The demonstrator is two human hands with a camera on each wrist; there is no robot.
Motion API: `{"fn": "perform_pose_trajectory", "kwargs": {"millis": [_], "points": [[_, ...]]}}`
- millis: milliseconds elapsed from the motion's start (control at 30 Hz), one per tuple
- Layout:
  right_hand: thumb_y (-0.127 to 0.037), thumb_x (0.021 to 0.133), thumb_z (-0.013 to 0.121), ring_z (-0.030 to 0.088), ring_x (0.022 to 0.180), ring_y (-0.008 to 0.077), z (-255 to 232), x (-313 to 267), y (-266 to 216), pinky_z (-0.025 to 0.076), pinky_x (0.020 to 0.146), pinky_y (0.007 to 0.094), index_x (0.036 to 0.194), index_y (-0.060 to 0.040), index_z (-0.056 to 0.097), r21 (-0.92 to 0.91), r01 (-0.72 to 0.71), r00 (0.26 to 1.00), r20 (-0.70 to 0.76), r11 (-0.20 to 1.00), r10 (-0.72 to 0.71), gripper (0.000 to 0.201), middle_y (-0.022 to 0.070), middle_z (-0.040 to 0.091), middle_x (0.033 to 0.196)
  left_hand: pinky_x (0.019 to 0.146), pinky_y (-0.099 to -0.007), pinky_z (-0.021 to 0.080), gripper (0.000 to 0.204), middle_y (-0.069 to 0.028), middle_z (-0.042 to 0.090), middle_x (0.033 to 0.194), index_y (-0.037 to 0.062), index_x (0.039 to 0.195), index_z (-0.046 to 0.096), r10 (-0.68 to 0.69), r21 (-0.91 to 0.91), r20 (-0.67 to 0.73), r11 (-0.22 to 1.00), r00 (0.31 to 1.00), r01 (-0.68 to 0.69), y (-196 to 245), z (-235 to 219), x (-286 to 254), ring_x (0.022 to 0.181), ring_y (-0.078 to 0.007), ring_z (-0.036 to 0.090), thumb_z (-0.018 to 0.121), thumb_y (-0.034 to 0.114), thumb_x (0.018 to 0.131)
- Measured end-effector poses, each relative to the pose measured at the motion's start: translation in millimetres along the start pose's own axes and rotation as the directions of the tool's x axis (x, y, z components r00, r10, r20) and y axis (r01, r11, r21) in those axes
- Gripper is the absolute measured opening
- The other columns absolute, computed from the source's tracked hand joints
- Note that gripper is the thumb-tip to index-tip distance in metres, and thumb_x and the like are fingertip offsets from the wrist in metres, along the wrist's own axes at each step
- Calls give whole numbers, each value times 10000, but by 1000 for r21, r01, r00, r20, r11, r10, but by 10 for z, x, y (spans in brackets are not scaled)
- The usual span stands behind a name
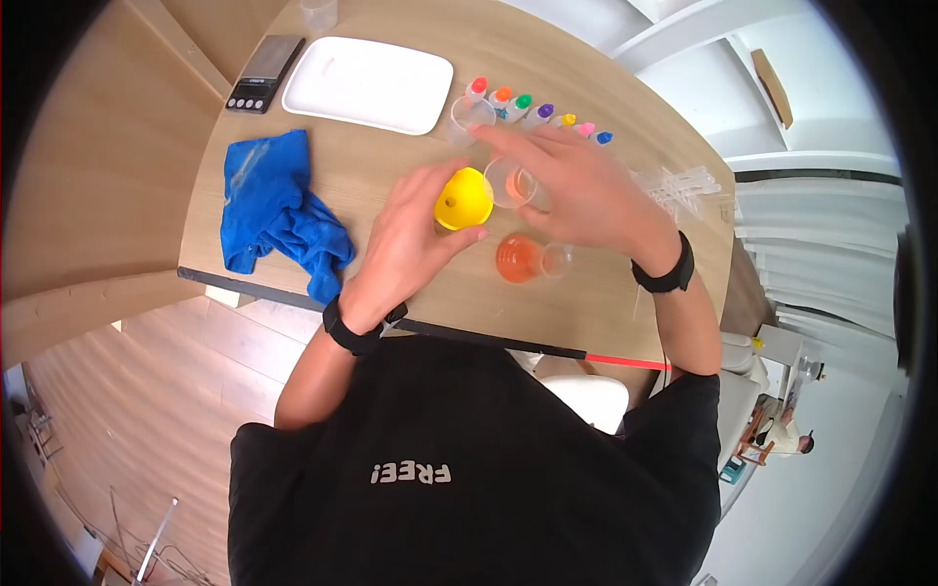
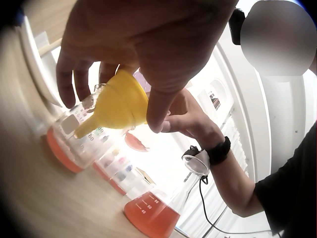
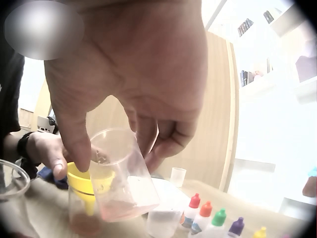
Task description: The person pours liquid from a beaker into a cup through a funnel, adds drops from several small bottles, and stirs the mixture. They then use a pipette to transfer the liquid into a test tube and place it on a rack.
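My left hand point(image 1: 410, 220) holds a yellow funnel point(image 1: 463, 200) at its rim, fingers on one side and thumb on the other. The funnel's stem points down into a clear container point(image 3: 81, 220) with red liquid in its bottom. Beside it, my right hand point(image 1: 591, 181) grips a clear plastic cup point(image 3: 124, 191) between thumb and fingers. The cup is tilted, with a little pale red liquid at its base, close beside the funnel. Nearer my body stands a conical flask point(image 2: 151, 213) of orange-red liquid, with graduation marks on its side.
Behind the hands stand another clear cup point(image 1: 473, 119) and a row of dropper bottles with coloured caps point(image 1: 524, 102). A white tray point(image 1: 371, 83) and a digital scale point(image 1: 264, 73) lie far left, a blue cloth point(image 1: 278, 210) nearer. Clear plastic droppers point(image 1: 679, 190) lie right.
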State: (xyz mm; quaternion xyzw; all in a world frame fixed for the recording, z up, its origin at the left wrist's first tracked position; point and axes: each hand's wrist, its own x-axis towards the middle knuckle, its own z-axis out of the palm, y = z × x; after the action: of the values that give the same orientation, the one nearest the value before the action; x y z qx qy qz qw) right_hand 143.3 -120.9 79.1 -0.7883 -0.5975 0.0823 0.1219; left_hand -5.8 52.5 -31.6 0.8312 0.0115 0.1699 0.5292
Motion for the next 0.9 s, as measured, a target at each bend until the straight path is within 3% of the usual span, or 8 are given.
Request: {"fn": "perform_pose_trajectory", "kwargs": {"millis": [67, 133, 267, 333, 533, 667, 733, 900], "points": [[7, 759, 737, 657, 1001, 301, 8, 33, -29, 511, 928, 415, 1554, -157, 515, -21, 27, 999, 38, 999, -26, 842, 90, 728, 1103, 1060, -477, 505, 718, -172, 643, 1369, 60, 1435, 597, 5, 5, -11, 1000, 1000, -5, -1, 2, 15, 1276, -419, 588, 914, 137, 796], [-61, 767, 790, 617, 932, 298, 25, 43, -58, 512, 854, 434, 1581, -174, 516, -68, 51, 999, -13, 996, -52, 866, 70, 630, 944, 1060, -474, 504, 719, -173, 642, 1369, 56, 1438, 597, -10, 6, 1, 1000, 1000, 10, 15, -3, 1, 1267, -420, 591, 913, 144, 798], [-121, 748, 858, 628, 971, 301, 32, 66, -100, 515, 875, 421, 1573, -176, 526, -49, 38, 999, -6, 998, -38, 891, 68, 653, 999, 1060, -471, 503, 722, -174, 644, 1363, 46, 1440, 594, -13, 8, 9, 1000, 1000, 13, 1, -2, -1, 1259, -416, 594, 912, 155, 801], [-199, 721, 912, 633, 1007, 306, 92, 87, -98, 515, 897, 419, 1528, -173, 568, -45, 104, 991, -82, 994, -107, 878, 64, 665, 1056, 1051, -473, 507, 731, -173, 645, 1355, 39, 1444, 589, 0, 20, 2, 1000, 1000, 0, -4, -1, 2, 1251, -416, 597, 914, 177, 805], [-260, 733, 914, 651, 1026, 244, 104, 147, -146, 534, 925, 378, 1361, -101, 645, -106, 142, 987, -67, 984, -149, 700, 30, 731, 990, 1031, -470, 515, 726, -177, 652, 1334, 32, 1443, 585, -23, 25, 1, 999, 1000, 23, -12, 7, 1, 1234, -416, 603, 913, 203, 819], [-305, 746, 910, 640, 1026, 274, 130, 135, -141, 517, 914, 408, 1404, -119, 638, -137, 191, 980, -24, 972, -196, 736, 46, 687, 1042, 1033, -469, 516, 738, -178, 654, 1331, 28, 1447, 577, -15, 32, -5, 999, 1000, 15, -15, 11, 14, 1231, -414, 604, 913, 192, 810], [-389, 730, 892, 657, 981, 222, 138, 147, -206, 546, 884, 364, 1271, -92, 662, -217, 202, 976, -40, 955, -216, 659, 21, 722, 942, 1035, -472, 518, 750, -179, 651, 1337, 28, 1449, 570, -20, 46, 7, 999, 1000, 20, -53, 27, -1, 1234, -414, 600, 911, 176, 797], [-424, 751, 874, 668, 941, 223, 174, 192, -241, 550, 837, 354, 1215, -83, 665, -257, 181, 978, -59, 949, -202, 613, 21, 712, 872, 1041, -477, 516, 746, -181, 644, 1355, 30, 1447, 568, -20, 58, 24, 998, 1000, 19, -32, 3, 2, 1244, -418, 593, 901, 151, 791]]}}
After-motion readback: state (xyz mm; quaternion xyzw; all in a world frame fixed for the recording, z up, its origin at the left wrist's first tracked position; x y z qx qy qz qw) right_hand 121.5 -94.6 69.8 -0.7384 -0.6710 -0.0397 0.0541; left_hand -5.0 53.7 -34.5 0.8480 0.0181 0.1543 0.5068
